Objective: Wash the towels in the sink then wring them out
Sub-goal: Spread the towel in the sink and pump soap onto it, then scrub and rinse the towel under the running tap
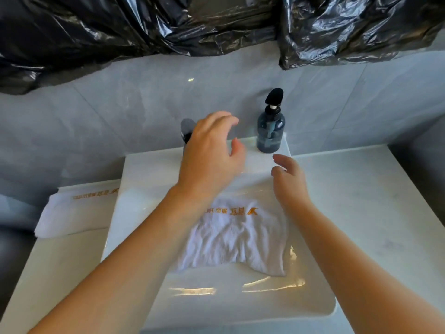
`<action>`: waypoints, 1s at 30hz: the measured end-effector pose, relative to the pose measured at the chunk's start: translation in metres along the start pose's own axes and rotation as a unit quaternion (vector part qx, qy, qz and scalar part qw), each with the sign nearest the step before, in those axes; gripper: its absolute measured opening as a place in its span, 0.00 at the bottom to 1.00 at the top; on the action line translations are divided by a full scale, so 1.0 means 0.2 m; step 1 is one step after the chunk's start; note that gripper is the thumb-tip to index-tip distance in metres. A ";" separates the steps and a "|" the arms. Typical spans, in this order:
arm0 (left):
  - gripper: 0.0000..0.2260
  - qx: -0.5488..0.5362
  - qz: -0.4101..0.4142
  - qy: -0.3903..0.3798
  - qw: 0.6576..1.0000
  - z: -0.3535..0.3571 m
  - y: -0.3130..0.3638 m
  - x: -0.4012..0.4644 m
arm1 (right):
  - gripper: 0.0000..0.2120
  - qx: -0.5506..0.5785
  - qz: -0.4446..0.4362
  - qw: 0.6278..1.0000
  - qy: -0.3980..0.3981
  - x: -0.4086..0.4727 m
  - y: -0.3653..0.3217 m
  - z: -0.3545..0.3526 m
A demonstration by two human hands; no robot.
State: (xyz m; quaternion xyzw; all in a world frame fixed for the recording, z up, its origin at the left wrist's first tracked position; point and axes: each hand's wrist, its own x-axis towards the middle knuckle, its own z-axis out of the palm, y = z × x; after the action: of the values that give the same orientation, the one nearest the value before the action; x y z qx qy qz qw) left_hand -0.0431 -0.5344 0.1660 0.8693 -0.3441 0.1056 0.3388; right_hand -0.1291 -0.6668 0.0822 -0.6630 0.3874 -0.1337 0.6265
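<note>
From the head camera, your left hand (212, 150) was raised over the back ledge of the sink (134, 213), fingers spread and loosely bent, thumb apart from them, with nothing in its grasp; it sat in front of the tap (186, 128), hiding most of it, and whether it touched the tap could not be told. Your right hand (289, 179) hovered lower, over the far side of the basin, fingers relaxed and slightly curved, also holding nothing and not touching the soap bottle (271, 131) that stood upright just beyond it on the ledge. You had two towels in sight, both white with orange lettering. One towel (236, 239) lay crumpled in the sink, between your forearms, near the middle of the basin and clear of both hands. The second towel (77, 213) lay folded on the counter (373, 201) to the left of the sink, its edge against the basin's outer wall. There was one soap bottle, dark blue with a black pump head, and one tap. Black plastic sheeting (144, 32) hung crumpled across the grey tiled wall (120, 104) above the sink, in two overlapping pieces.
</note>
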 end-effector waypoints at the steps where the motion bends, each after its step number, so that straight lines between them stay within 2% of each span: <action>1: 0.19 0.051 -0.010 -0.024 0.998 -0.05 -0.06 -0.01 | 0.20 -0.019 -0.006 1.000 -0.021 -0.05 0.01 0.03; 4: 0.19 0.124 -0.070 -0.108 0.984 -0.18 -0.21 -0.01 | 0.16 -0.073 -0.057 0.992 -0.084 -0.14 -0.02 0.14; 7: 0.21 0.118 -0.048 -0.168 0.977 -0.25 -0.32 -0.01 | 0.10 -0.084 -0.096 0.985 -0.113 -0.15 -0.16 0.24; 10: 0.17 0.097 -0.001 -0.152 0.984 -0.29 -0.43 0.01 | 0.11 -0.083 -0.107 0.982 -0.132 -0.14 -0.35 0.29; 13: 0.25 0.101 0.026 -0.164 0.981 -0.29 -0.51 0.04 | 0.14 -0.079 -0.090 0.981 -0.150 -0.12 -0.49 0.32; 17: 0.22 0.147 0.096 -0.172 0.969 -0.28 -0.52 0.10 | 0.14 -0.158 -0.049 0.971 -0.172 -0.11 -0.56 0.34; 22: 0.22 0.159 0.110 -0.153 0.969 -0.27 -0.52 0.11 | 0.13 -0.191 -0.028 0.960 -0.205 -0.11 -0.56 0.36; 30: 0.21 0.180 0.149 -0.137 0.963 -0.29 -0.53 0.12 | 0.13 -0.220 -0.055 0.956 -0.188 -0.09 -0.60 0.38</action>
State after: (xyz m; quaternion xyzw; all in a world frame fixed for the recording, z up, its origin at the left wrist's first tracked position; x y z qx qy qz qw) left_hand 0.0475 -0.4523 0.1647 0.8609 -0.4883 0.0947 0.1070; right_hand -0.0482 -0.6097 0.1860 -0.8180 0.2451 0.0473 0.5182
